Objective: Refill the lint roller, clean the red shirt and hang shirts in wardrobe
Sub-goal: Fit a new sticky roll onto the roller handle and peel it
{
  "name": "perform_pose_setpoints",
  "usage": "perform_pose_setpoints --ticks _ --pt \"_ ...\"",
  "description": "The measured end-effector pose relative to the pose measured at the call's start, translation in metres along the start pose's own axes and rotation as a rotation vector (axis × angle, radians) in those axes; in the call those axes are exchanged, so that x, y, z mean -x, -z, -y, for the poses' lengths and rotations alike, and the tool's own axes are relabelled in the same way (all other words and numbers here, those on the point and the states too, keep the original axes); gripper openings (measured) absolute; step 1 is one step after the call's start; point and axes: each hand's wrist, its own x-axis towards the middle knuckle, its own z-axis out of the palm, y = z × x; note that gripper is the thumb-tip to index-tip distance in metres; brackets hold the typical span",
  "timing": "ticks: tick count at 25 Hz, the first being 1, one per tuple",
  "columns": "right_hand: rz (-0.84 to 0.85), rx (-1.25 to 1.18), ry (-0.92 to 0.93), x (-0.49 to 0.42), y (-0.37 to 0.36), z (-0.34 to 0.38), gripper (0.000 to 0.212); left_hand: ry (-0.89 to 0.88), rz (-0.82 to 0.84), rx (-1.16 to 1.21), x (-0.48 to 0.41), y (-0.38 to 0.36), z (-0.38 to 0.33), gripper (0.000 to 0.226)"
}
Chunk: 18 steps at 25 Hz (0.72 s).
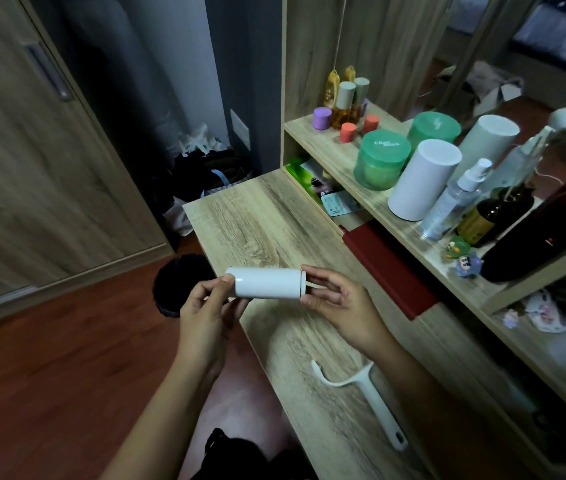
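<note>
L hand [205, 308] pinches the left end of the white roll [267, 283], thumb on top, fingers under. Roll's held level, just above the wooden desk [261, 216] edge. It's a smooth plain cylinder w/ a thin rim at its right end. R hand [338, 303] pinches that end, fingertips curled round a pale tab. Further right, white roller handle [375, 403] lies flat on the desk.
</note>
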Motion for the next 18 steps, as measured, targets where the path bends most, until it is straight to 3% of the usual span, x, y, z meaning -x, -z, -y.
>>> perform_pose_setpoints --ticks 6,12,18 --pt "-0.024 -0.003 0.023 0.000 -0.002 -0.002 0.048 0.020 0.052 0.027 0.000 -0.003 0.002 0.022" --pt "-0.130 0.230 0.149 -0.001 -0.007 -0.007 0.043 -0.005 -0.001 0.031 0.002 -0.011 0.006 0.023" --pt "-0.036 0.244 0.166 -0.003 0.001 0.003 0.037 0.048 -0.083 0.006 -0.003 -0.017 0.014 0.018"
